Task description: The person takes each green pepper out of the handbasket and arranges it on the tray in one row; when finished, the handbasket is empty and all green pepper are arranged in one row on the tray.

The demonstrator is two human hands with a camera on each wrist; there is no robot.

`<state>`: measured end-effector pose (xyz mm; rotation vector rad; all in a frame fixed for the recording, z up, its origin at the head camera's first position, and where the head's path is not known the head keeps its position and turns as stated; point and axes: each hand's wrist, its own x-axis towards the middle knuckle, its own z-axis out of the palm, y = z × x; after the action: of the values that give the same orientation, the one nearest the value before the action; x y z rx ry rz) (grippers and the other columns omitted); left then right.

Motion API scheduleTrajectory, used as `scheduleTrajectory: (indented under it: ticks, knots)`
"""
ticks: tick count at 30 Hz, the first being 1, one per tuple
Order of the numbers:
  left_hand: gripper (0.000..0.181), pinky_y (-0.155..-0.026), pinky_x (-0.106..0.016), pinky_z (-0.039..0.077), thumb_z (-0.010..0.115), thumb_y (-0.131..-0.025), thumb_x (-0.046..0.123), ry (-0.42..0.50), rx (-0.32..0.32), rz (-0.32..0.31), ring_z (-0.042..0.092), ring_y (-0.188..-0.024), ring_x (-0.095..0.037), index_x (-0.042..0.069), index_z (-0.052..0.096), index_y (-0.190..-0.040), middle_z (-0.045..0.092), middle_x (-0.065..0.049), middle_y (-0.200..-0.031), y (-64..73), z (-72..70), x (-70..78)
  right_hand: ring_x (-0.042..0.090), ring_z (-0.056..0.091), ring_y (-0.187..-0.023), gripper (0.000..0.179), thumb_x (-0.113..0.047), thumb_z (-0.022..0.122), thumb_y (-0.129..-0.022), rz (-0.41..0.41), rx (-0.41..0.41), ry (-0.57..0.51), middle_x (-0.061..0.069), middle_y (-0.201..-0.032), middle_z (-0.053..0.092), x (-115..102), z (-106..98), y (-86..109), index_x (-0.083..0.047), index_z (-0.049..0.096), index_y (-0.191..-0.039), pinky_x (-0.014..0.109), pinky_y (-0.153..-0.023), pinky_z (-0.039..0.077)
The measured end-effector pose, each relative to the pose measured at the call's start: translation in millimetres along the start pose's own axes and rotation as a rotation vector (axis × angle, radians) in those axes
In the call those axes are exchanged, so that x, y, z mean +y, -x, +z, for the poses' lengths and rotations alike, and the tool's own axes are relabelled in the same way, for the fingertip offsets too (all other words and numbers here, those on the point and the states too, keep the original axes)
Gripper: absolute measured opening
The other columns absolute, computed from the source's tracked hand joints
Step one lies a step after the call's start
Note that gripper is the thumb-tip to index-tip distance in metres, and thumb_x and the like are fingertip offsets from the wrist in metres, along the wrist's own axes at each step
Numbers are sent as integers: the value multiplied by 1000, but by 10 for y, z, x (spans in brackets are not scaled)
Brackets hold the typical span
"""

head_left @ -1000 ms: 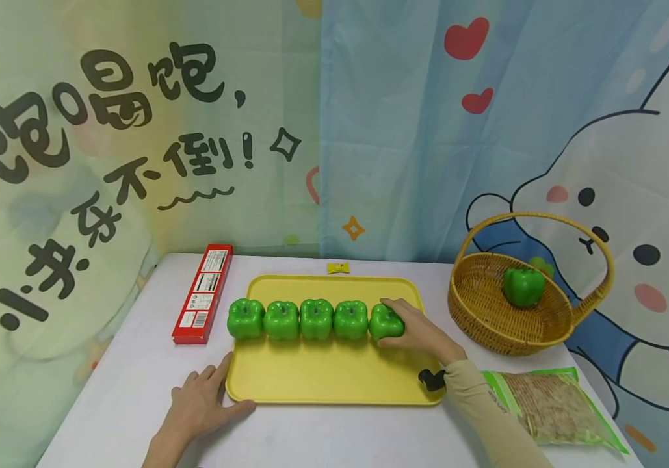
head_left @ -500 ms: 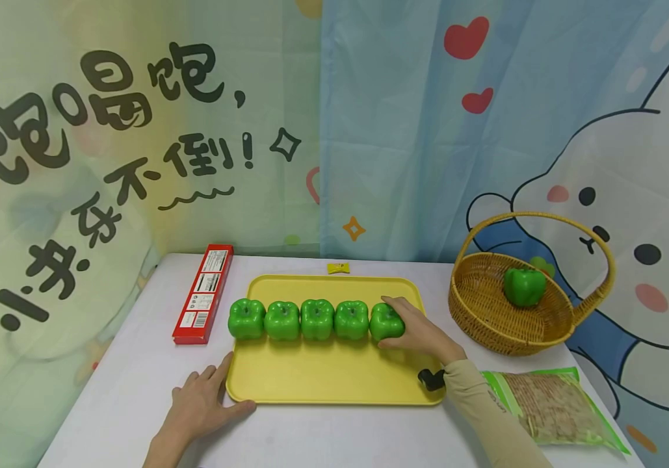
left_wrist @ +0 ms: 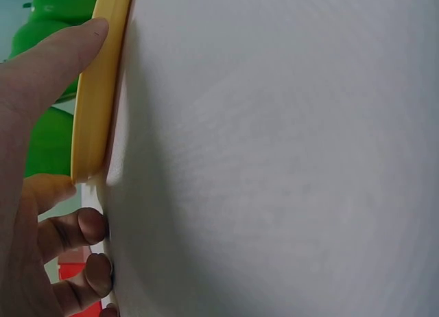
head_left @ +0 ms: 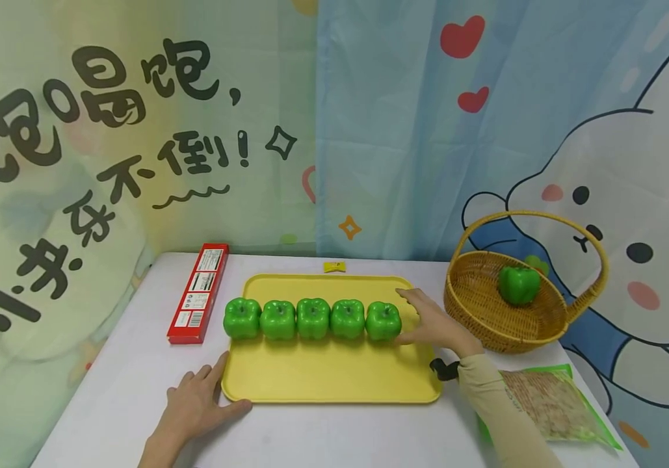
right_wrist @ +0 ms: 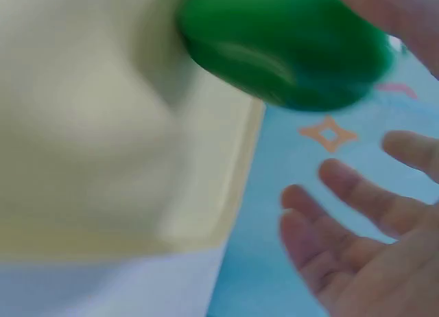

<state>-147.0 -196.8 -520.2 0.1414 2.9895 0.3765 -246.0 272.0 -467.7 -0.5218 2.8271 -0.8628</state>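
Note:
Several green bell peppers (head_left: pixel 313 318) stand in a row across the yellow tray (head_left: pixel 328 383). My right hand (head_left: pixel 436 328) is just right of the rightmost bell pepper (head_left: pixel 383 321), thumb and fingers spread apart with nothing between them. The right wrist view shows that pepper (right_wrist: pixel 288 46) above the loosely spread fingers (right_wrist: pixel 357 193). At the tray's front left corner, my left hand (head_left: pixel 194 403) rests with the thumb on the front rim and the index finger at the left side. In the left wrist view the thumb (left_wrist: pixel 79 49) touches the tray's edge (left_wrist: pixel 96 118).
A wicker basket (head_left: pixel 504 325) with a tall handle stands at the right, one green bell pepper (head_left: pixel 519 285) inside it. In front of it lies a clear bag with green edges (head_left: pixel 562 403). A red box (head_left: pixel 198 294) is at the left, and a small yellow packet (head_left: pixel 334 266) behind the tray.
My right hand has let go of the rightmost bell pepper and moved right, its fingers spreading. The left hand stays at the tray corner. The head view has shifted slightly.

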Motion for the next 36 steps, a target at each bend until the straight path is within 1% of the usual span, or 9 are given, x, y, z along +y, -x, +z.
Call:
scheduleTrajectory:
  ticks: [4,7,9,12,17,20,24,30,36]
  knots:
    - [112,-74,-58,47,67,-69,82,-3,11,11,59,-106,-34,14,41,-154,65,-12,-123,6,1,1,46,40,-141,101,-27,87,-76,20,-11,8,24,-152,38,37,-154,78,-5,30,-156,64,-109,38]
    - [113,-72,-57,47,67,-69,83,-5,15,17,59,-105,-33,14,40,-154,65,-12,-122,1,-3,-2,46,39,-141,101,-29,87,-76,53,0,33,23,-154,37,86,-255,115,-6,31,-156,65,-109,37]
    - [113,-73,-58,47,67,-69,83,-3,12,16,60,-105,-33,14,40,-154,65,-12,-121,-4,-4,-2,47,42,-138,101,-32,87,-76,72,18,39,24,-154,37,129,-329,141,-6,30,-156,64,-106,40]
    - [113,-74,-60,47,66,-69,83,-4,5,11,60,-105,-34,14,40,-154,65,-12,-121,-11,-8,-1,49,38,-139,103,-40,85,-78,109,52,59,26,-157,31,209,-475,176,-5,28,-157,66,-107,38]
    - [113,-74,-60,47,66,-68,84,-5,-1,4,60,-104,-33,13,40,-154,65,-12,-121,-6,-5,-4,55,20,-147,108,-56,76,-82,205,91,113,32,-161,22,401,-798,238,-2,23,-158,73,-111,26]
    - [113,-73,-59,47,66,-69,84,-6,6,8,60,-104,-33,14,40,-154,65,-12,-122,-4,9,-5,57,19,-146,108,-58,73,-85,254,101,144,35,-160,19,538,-992,287,-1,18,-159,75,-110,26]
    - [114,-75,-61,48,66,-68,84,-2,1,4,60,-104,-33,14,40,-154,65,-12,-123,-7,24,2,62,19,-142,109,-58,70,-87,285,116,179,40,-158,15,693,-1183,359,1,14,-159,77,-106,26]
    - [114,-76,-62,48,66,-68,85,-15,-10,-3,60,-104,-32,14,40,-154,65,-12,-122,-11,28,5,65,10,-144,114,-62,70,-85,324,138,186,40,-160,10,843,-1245,403,-1,11,-160,80,-106,19]
    - [114,-75,-59,48,66,-67,85,-8,-14,-10,59,-103,-31,15,41,-154,65,-11,-122,-16,27,2,70,17,-137,114,-60,73,-83,352,213,222,47,-153,15,1009,-1270,361,6,16,-157,82,-102,20]
